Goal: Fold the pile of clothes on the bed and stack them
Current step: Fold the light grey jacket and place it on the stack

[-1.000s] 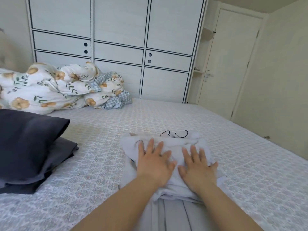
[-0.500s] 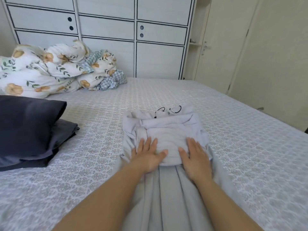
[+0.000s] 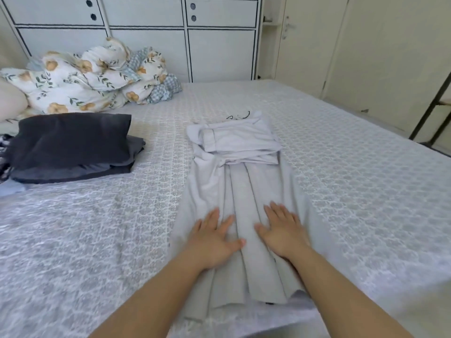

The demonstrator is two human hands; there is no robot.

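Note:
A long pale grey garment (image 3: 234,186) lies lengthwise on the bed (image 3: 353,181), its far end folded over into a thick bundle. My left hand (image 3: 214,237) lies flat on the garment's lower part, fingers straight. Beside it, my right hand (image 3: 283,228) presses flat on the same cloth, fingers spread. Neither hand grips the fabric. To the left sits a stack of dark folded clothes (image 3: 73,147).
A crumpled floral duvet (image 3: 97,76) is heaped at the bed's far left corner. A white wardrobe (image 3: 146,32) stands behind the bed, a cream door (image 3: 305,40) to its right. A dark metal frame (image 3: 434,103) shows at the right edge.
Both hands have slid from the folded bundle down toward me along the garment. The view has tilted downward, showing the garment's full length.

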